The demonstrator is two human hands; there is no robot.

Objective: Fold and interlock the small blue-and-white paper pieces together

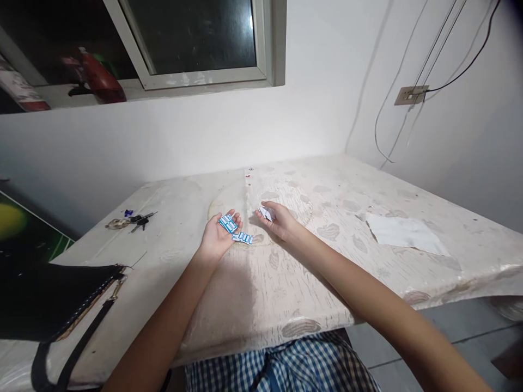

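Observation:
My left hand (pixel 215 238) is palm up over the table, fingers loosely curled around a blue-and-white printed piece (pixel 228 223). A second blue-and-white piece (pixel 242 238), with a row of white boxes, is by its fingertips; whether it touches the table I cannot tell. Across from it, my right hand (pixel 280 219) pinches a small white piece with dark marks (pixel 267 213) between thumb and fingers. A narrow gap separates the two hands. Both are above a round, yellowish-edged patch (pixel 300 198) on the patterned tablecloth (pixel 322 250).
Keys (pixel 140 220) lie at the left, near a black bag with a strap (pixel 61 299). A white sheet (pixel 404 235) rests on the right side. Tiny bits (pixel 248 176) sit near the back edge. Behind are a wall, a window (pixel 196 38) and a socket (pixel 411 95) with cables.

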